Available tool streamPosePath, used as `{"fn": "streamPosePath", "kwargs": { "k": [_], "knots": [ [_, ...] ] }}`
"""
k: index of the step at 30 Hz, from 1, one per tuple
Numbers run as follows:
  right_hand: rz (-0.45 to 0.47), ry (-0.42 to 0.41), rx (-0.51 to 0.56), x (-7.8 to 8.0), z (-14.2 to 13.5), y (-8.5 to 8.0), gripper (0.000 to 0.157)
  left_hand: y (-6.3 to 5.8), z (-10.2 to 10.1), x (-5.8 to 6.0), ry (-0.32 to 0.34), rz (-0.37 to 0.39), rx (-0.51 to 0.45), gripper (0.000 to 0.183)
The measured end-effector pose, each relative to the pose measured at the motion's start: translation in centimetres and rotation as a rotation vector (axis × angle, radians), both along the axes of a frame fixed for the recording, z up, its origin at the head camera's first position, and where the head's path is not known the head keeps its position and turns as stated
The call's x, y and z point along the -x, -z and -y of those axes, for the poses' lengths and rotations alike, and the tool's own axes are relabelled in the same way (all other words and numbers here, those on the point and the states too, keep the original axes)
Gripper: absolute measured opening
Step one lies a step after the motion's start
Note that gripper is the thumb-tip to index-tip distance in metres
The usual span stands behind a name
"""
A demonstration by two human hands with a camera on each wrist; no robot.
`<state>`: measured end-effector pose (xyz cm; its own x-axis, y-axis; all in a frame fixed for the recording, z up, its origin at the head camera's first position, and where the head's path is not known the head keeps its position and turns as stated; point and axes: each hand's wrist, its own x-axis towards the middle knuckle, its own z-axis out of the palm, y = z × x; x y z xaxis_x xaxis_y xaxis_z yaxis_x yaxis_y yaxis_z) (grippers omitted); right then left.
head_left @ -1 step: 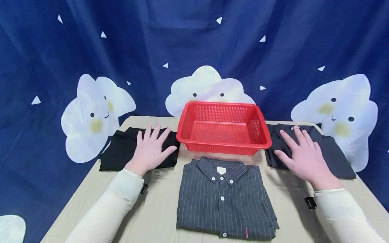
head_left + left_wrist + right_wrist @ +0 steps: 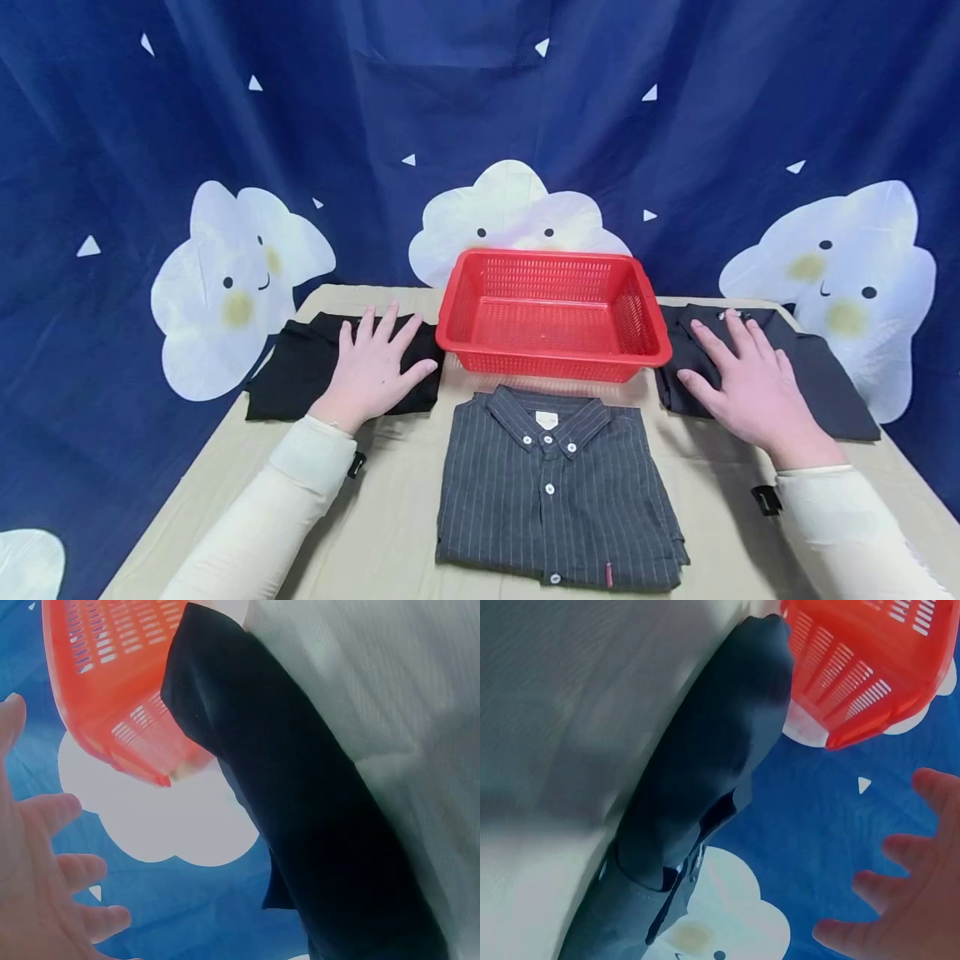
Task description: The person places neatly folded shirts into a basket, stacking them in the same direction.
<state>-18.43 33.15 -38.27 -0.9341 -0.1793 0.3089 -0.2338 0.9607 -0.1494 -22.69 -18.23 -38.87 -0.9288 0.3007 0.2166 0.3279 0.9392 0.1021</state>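
My left hand (image 2: 371, 371) is spread flat above a folded black garment (image 2: 292, 375) at the left; the left wrist view shows a gap between the fingers and the black cloth (image 2: 300, 780). On the other side my right hand (image 2: 753, 387), fingers spread, hovers over a folded dark grey garment (image 2: 817, 383). That dark cloth (image 2: 705, 750) also lies apart from the fingers in the right wrist view. Between the hands stands a red plastic basket (image 2: 555, 367) with nothing inside. In front of it lies a folded dark pinstriped shirt (image 2: 495, 492), collar toward the basket.
A beige cloth (image 2: 390, 517) covers the table. Behind the table's far edge hangs a blue curtain (image 2: 300, 125) printed with white clouds and small triangles. Each wrist wears a dark strap clip under its pale sleeve (image 2: 255, 517).
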Motion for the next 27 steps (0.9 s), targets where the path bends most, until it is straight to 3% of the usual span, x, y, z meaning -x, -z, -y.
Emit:
{"fn": "streamPosePath", "kwargs": {
  "k": [7, 13, 20, 27],
  "knots": [
    [0.034, -0.006, -0.001, -0.1, 0.3, 0.0, 0.074, 0.1, -0.5, 0.1, 0.016, 0.001, 0.024, 0.083],
    [0.043, -0.019, 0.013, -0.9, 0.7, -0.4, 0.075, 0.3, -1.1, -0.8, 0.045, 0.011, 0.027, 0.083],
    [0.003, -0.170, 0.084, -2.4, 2.0, -1.0, 0.074, -0.7, -1.6, -2.6, 0.128, -0.060, -0.028, 0.078],
    [0.066, -0.264, 0.141, -3.4, 3.7, -1.3, 0.057, -1.7, -2.7, -3.5, 0.221, -0.053, -0.070, 0.069]
  ]
}}
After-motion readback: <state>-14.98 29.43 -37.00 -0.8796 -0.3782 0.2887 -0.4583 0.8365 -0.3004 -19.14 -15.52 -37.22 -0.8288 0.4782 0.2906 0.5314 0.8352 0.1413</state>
